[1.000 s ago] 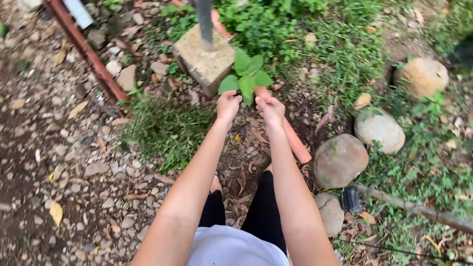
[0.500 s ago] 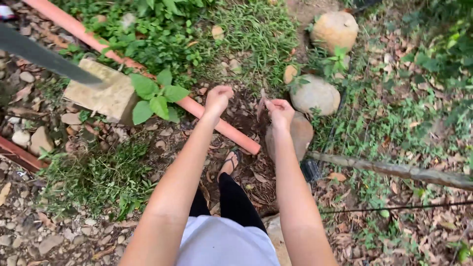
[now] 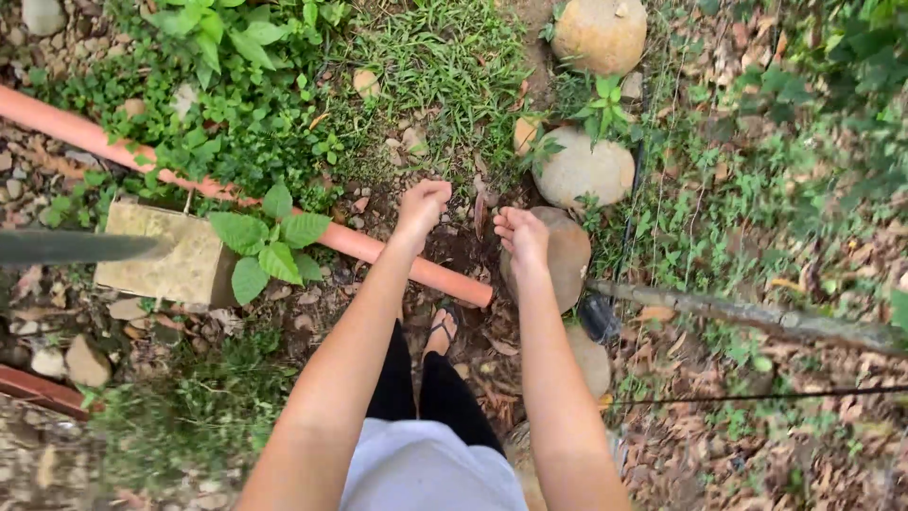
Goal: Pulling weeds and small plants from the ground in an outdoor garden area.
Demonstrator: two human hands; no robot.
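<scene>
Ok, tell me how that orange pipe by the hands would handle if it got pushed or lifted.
The orange pipe looks straight and rigid, so it would probably stay stiff. Being round, it might roll on the soil, though the concrete block and plants lying against it could hinder that. It seems hollow plastic, so likely light for its length.

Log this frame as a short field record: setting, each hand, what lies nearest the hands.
setting: outdoor ground with dry leaves, grass, stones
left hand: closed in a fist above the orange pipe; contents cannot be told
right hand: fingers curled, over a round stone, beside a dry brown leaf
nearby: concrete block, leafy plant
feet: sandal visible
</scene>
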